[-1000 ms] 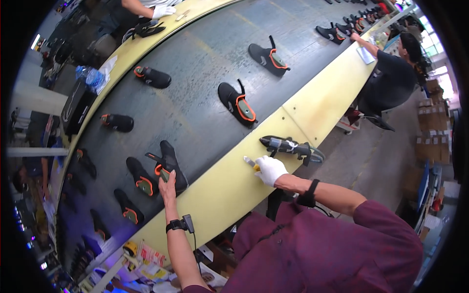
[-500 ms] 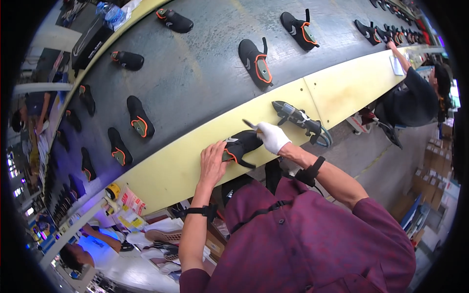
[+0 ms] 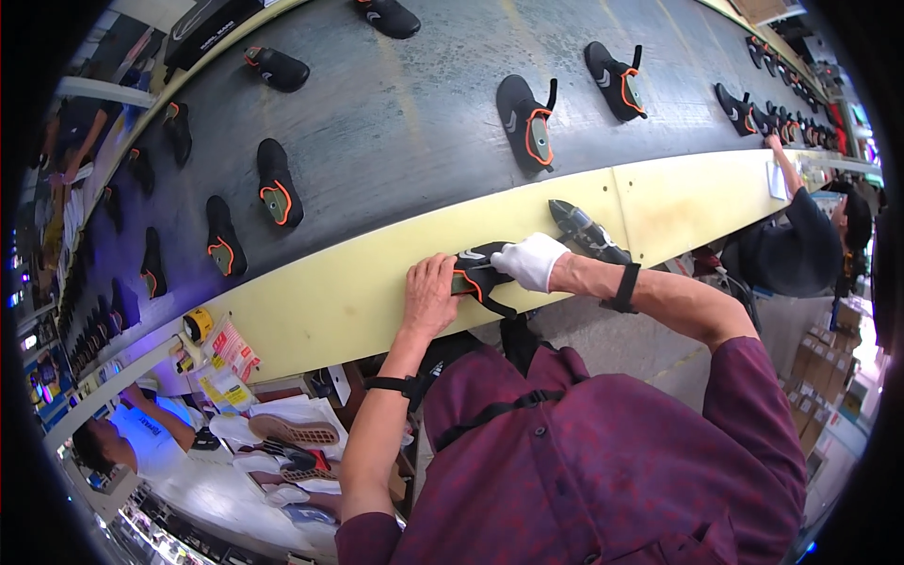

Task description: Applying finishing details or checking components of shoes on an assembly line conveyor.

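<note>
A black shoe [image 3: 468, 282] with orange collar trim and a loose strap lies on the pale yellow ledge in front of me. My bare left hand [image 3: 432, 290] is closed round its heel end. My right hand [image 3: 534, 262], in a white glove, is over the toe end with fingers closed on a slim hand tool [image 3: 479, 267]. The tool's thin end lies against the shoe's upper; the glove hides most of it, and its exact kind is unclear. Just beyond my right hand, a dark, pointed device [image 3: 586, 232] with a grey middle rests on the ledge.
Past the yellow ledge [image 3: 377, 247] runs a wide dark conveyor belt [image 3: 395, 141] carrying several similar shoes. At far right a co-worker [image 3: 796, 231] reaches onto it. A yellow tape roll [image 3: 197, 325] is at left, near shoe soles [image 3: 294, 431] and another person [image 3: 151, 428].
My right hand has lowered the slim tool from above the toe onto the shoe's upper. My left hand still holds the heel end. The whole view has shifted.
</note>
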Action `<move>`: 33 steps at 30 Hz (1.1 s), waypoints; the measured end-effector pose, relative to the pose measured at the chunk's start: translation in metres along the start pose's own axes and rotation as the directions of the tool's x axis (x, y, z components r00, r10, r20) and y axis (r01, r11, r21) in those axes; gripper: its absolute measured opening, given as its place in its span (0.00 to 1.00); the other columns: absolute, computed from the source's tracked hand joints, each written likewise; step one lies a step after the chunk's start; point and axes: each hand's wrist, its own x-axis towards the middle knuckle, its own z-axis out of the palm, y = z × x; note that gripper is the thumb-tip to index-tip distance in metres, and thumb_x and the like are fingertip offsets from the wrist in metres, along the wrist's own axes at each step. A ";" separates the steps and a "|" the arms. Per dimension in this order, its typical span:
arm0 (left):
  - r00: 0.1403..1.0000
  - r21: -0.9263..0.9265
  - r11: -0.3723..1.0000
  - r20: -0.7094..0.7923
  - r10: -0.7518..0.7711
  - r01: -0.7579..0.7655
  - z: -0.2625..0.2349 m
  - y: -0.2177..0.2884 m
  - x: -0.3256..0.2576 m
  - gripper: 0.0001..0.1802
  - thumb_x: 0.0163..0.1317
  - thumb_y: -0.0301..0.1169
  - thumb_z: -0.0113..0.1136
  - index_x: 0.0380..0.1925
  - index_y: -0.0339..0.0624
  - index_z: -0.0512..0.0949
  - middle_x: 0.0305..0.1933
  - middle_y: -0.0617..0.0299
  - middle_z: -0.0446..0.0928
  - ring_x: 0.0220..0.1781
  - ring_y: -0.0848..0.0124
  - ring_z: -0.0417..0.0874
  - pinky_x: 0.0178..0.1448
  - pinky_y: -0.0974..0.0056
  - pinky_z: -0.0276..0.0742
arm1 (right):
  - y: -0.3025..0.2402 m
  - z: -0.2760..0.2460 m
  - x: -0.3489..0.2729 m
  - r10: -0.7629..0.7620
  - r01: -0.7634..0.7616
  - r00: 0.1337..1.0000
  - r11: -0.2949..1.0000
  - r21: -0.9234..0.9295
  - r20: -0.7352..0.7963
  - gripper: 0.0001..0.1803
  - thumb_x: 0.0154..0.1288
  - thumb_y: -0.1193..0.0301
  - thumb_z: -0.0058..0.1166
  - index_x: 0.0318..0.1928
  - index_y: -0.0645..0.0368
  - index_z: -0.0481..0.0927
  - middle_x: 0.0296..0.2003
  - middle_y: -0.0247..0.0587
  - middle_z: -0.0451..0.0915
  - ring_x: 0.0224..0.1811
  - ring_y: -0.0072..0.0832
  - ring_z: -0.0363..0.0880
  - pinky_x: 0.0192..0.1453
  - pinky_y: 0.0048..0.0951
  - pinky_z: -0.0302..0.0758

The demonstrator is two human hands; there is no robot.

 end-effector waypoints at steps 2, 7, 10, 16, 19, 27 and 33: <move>1.000 0.010 1.000 0.001 -0.002 0.002 -0.001 -0.001 0.001 0.42 0.49 0.24 0.78 0.67 0.39 0.72 0.68 0.49 0.75 0.71 0.47 0.75 0.73 0.45 0.70 | 0.000 -0.003 -0.002 0.003 -0.003 1.000 1.000 -0.005 0.010 0.07 0.67 0.73 0.59 0.44 0.59 0.84 0.33 0.52 0.88 0.37 0.52 0.92 0.40 0.50 0.86; 1.000 0.023 1.000 0.019 0.013 -0.014 -0.001 -0.004 0.001 0.43 0.48 0.24 0.79 0.68 0.40 0.71 0.68 0.50 0.74 0.70 0.47 0.75 0.73 0.45 0.70 | -0.004 -0.010 -0.005 0.002 -0.001 0.999 1.000 -0.018 0.042 0.06 0.68 0.72 0.59 0.43 0.58 0.84 0.33 0.51 0.88 0.36 0.51 0.92 0.39 0.50 0.87; 1.000 0.019 1.000 0.006 0.022 -0.022 0.001 -0.004 0.003 0.43 0.49 0.24 0.78 0.67 0.39 0.71 0.68 0.50 0.74 0.70 0.47 0.76 0.73 0.46 0.70 | -0.012 -0.007 -0.005 0.032 -0.031 0.999 0.999 -0.042 0.027 0.06 0.69 0.71 0.58 0.42 0.58 0.84 0.34 0.50 0.89 0.37 0.50 0.92 0.40 0.50 0.88; 0.999 0.005 1.000 0.052 -0.016 0.016 -0.001 0.000 0.006 0.42 0.51 0.27 0.78 0.68 0.39 0.72 0.69 0.49 0.74 0.72 0.49 0.74 0.76 0.45 0.67 | -0.044 0.019 0.012 0.290 -0.280 0.952 0.955 0.097 -0.100 0.10 0.69 0.68 0.58 0.47 0.58 0.85 0.37 0.51 0.90 0.38 0.49 0.93 0.42 0.48 0.88; 1.000 -0.104 0.994 -0.002 -0.022 0.022 0.004 -0.002 0.006 0.40 0.52 0.29 0.75 0.67 0.40 0.72 0.68 0.48 0.75 0.73 0.48 0.73 0.78 0.44 0.65 | -0.043 0.013 0.011 0.326 -0.308 0.940 0.938 0.156 -0.100 0.13 0.70 0.67 0.59 0.50 0.56 0.86 0.39 0.51 0.91 0.40 0.50 0.92 0.44 0.49 0.87; 0.995 -0.282 0.959 -0.097 -0.033 0.004 0.005 -0.005 -0.004 0.27 0.61 0.45 0.75 0.53 0.43 0.78 0.63 0.50 0.80 0.68 0.49 0.77 0.75 0.44 0.64 | -0.036 0.026 0.019 0.322 -0.290 0.937 0.932 0.218 -0.133 0.16 0.71 0.60 0.60 0.55 0.48 0.87 0.43 0.49 0.92 0.47 0.50 0.92 0.52 0.50 0.87; 0.956 -0.179 0.957 -0.146 -0.254 0.227 0.025 0.025 0.003 0.24 0.62 0.47 0.74 0.47 0.44 0.76 0.58 0.51 0.82 0.66 0.49 0.79 0.75 0.45 0.63 | -0.045 0.007 0.015 0.396 -0.398 0.917 0.898 0.188 0.048 0.12 0.70 0.64 0.59 0.48 0.51 0.90 0.42 0.49 0.93 0.45 0.48 0.94 0.48 0.49 0.88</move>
